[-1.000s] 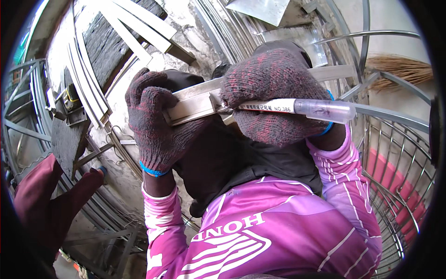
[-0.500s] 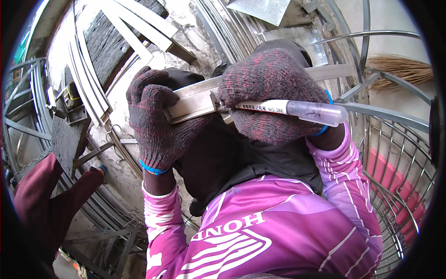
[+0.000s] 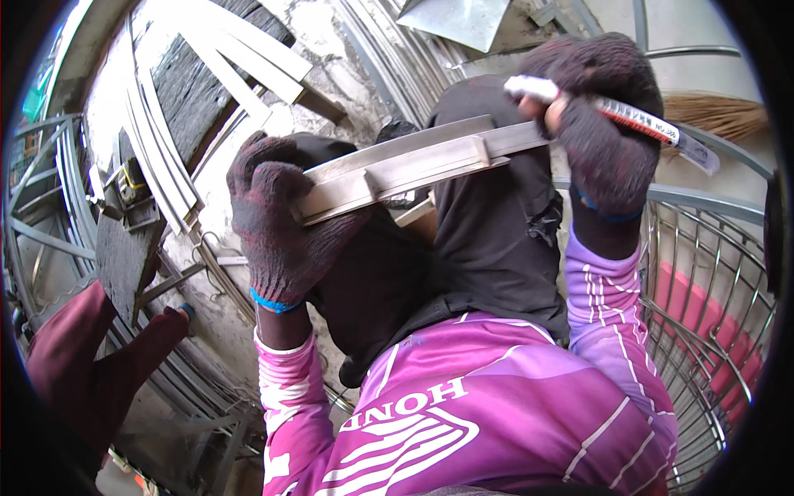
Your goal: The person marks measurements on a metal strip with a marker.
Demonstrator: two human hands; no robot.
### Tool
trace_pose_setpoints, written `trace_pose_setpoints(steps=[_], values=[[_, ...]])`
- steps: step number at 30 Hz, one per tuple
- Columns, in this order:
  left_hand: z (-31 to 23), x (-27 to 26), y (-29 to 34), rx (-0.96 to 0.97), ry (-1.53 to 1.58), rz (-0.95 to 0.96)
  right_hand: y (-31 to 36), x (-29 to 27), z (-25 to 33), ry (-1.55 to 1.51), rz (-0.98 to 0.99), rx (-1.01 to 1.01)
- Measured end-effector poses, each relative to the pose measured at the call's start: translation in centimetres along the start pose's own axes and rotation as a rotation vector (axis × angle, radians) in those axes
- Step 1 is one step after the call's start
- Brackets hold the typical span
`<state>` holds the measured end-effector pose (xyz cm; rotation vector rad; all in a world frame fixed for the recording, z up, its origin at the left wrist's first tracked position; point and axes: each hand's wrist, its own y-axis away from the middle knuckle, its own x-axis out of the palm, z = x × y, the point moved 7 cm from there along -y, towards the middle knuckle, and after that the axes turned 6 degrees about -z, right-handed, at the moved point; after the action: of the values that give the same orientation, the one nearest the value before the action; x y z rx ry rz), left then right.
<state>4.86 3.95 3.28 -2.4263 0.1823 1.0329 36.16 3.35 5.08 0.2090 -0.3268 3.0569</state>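
My left hand [image 3: 269, 219], in a dark knitted glove, is closed around the left end of a pale metal bar [image 3: 430, 172]. The bar lies slanted above my lap, rising to the right. Two small upright tabs stand out from its face, and a longer thin strip [image 3: 521, 137] runs along it toward my right fingers. My right hand [image 3: 612, 116], gloved too, grips a white marker pen [image 3: 641, 120] that slants across it, with a clear cap on its rear end. Bare fingertips show at the glove's edge, close to the strip's right end; whether they touch it I cannot tell.
Long metal strips [image 3: 161, 140] and a dark wooden board [image 3: 194, 87] lie at the far left. A wire basket [image 3: 703, 289] with something pink stands at my right, near a straw broom [image 3: 715, 116]. Another person's dark red trouser leg [image 3: 70, 355] shows at left.
My right hand has moved right and away from me along the bar with the marker, uncovering both tabs and the strip. My left hand has stayed on the bar's left end.
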Motion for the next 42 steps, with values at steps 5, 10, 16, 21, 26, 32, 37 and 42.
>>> trace_pose_setpoints(steps=[5,10,16,21,26,32,37,42], values=[[1.3,-0.3,0.5,-0.036,0.118,-0.005,0.5,-3.5,0.0,0.258,-0.052,-0.101],[2.0,0.0,1.1,-0.051,0.178,-0.082,2.0,-4.0,0.6,1.094,0.029,-0.393],[2.6,-0.8,1.7,-0.024,0.091,-0.141,0.9,-8.0,-0.4,1.188,-0.249,-0.32],[-2.5,-3.4,0.0,0.177,-0.376,-0.305,-0.2,-7.6,-0.1,1.197,-0.414,-0.42],[-6.5,-5.1,-3.9,0.206,-0.562,-0.109,-1.6,-1.5,3.4,0.99,-0.276,-0.534],[-1.6,-7.4,-2.9,0.056,-0.453,-0.016,-2.7,3.8,7.1,0.912,-0.23,-0.818],[10.8,-11.6,2.6,-0.347,-0.298,-0.417,-2.2,3.7,6.9,0.597,-0.294,-0.737],[20.5,-14.4,4.7,-0.53,-0.691,-0.367,-1.8,1.6,-2.1,0.35,-0.185,-0.297]])
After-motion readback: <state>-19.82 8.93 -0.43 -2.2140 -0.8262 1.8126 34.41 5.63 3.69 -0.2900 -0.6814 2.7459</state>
